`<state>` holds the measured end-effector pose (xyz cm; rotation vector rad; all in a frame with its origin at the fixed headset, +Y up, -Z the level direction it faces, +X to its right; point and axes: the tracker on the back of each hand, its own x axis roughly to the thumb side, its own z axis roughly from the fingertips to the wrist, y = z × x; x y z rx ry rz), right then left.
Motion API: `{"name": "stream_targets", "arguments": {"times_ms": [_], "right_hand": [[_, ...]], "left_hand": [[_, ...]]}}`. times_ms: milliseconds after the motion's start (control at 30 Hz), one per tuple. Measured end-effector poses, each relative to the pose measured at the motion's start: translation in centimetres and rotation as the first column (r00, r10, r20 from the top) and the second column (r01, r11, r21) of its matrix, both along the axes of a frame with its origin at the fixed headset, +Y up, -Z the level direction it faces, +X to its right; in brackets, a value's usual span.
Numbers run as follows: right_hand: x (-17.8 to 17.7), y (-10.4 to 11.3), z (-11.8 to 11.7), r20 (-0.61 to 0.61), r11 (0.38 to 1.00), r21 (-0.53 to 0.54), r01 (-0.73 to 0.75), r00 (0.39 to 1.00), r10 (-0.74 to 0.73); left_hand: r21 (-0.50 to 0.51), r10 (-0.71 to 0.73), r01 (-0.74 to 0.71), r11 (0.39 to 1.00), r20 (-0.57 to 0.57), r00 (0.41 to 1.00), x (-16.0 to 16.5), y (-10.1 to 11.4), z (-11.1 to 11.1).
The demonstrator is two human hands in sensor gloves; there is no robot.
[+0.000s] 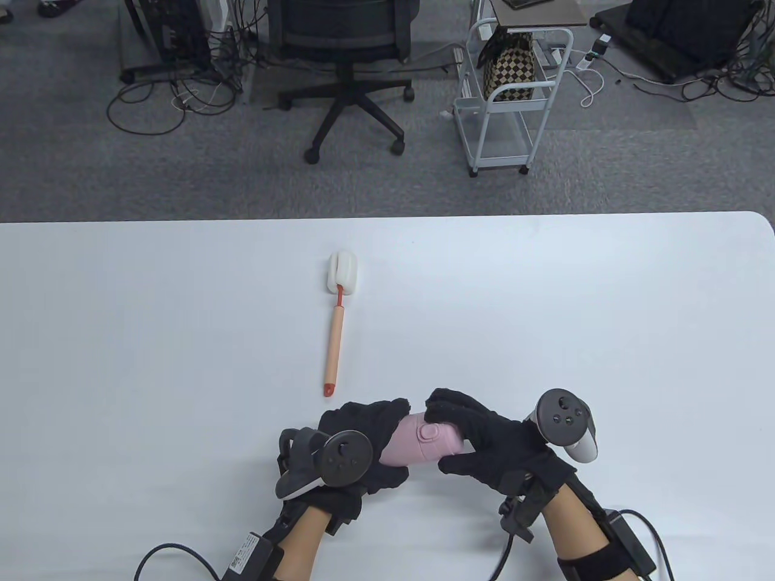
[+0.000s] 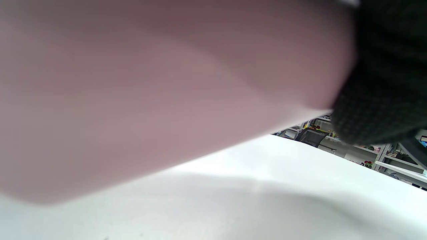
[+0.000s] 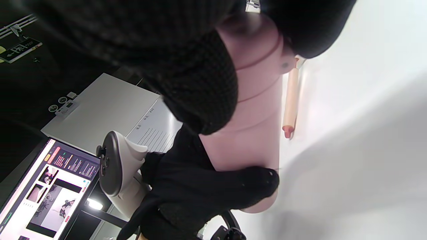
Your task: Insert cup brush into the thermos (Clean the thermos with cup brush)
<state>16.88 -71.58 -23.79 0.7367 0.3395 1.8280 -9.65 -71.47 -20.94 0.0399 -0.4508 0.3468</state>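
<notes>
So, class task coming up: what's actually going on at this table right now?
A person in black sensor gloves holds a pink thermos on its side, near the table's front edge. The left hand grips the body, while the right hand holds the lid end, which looks closed. The cup brush lies untouched further back, sponge head pointing away, so nothing has gone into the thermos yet.

Bare table [image 1: 545, 302] lies all around the cup brush [image 1: 336, 327], just beyond both hands.
</notes>
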Motion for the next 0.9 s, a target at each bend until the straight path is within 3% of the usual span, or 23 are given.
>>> {"name": "stream_targets", "arguments": {"times_ms": [133,200,333,500,667,833,900], "right_hand": [[0.3,-0.1,0.0,0.02,1.0,0.009,0.0,1.0,0.0],[0.4,-0.3,0.1,0.032,0.999,-0.047,-0.006,0.999,0.007],[0.7,-1.1,0.3,0.196,0.99,-0.121,-0.066,0.977,0.089],[0.7,-1.7,0.3,0.221,0.972,-0.205,-0.113,0.962,0.158],[0.1,-1.7,0.4,0.199,0.973,-0.176,-0.151,0.962,0.185],[0.0,-1.5,0.0,0.132,0.981,-0.194,0.005,0.991,0.021],[0.0,-1.4,-0.2,0.072,0.981,-0.193,-0.009,0.997,0.023]], "left_hand": [[-0.015,0.002,-0.002,1.0,0.006,1.0,0.1,-0.1,-0.1],[-0.018,0.007,-0.007,1.0,0.007,1.0,0.2,-0.3,-0.1],[-0.005,0.003,-0.002,1.0,0.003,1.0,0.2,-0.3,-0.1],[-0.002,-0.016,0.016,1.0,0.006,1.0,0.3,-0.3,0.0],[-0.006,-0.032,0.032,0.999,0.014,0.999,0.5,-0.4,0.1],[0.007,-0.02,0.02,1.0,0.002,1.0,0.3,-0.2,0.1],[0.009,-0.03,0.03,1.0,0.002,1.0,0.3,-0.2,0.0]]}}
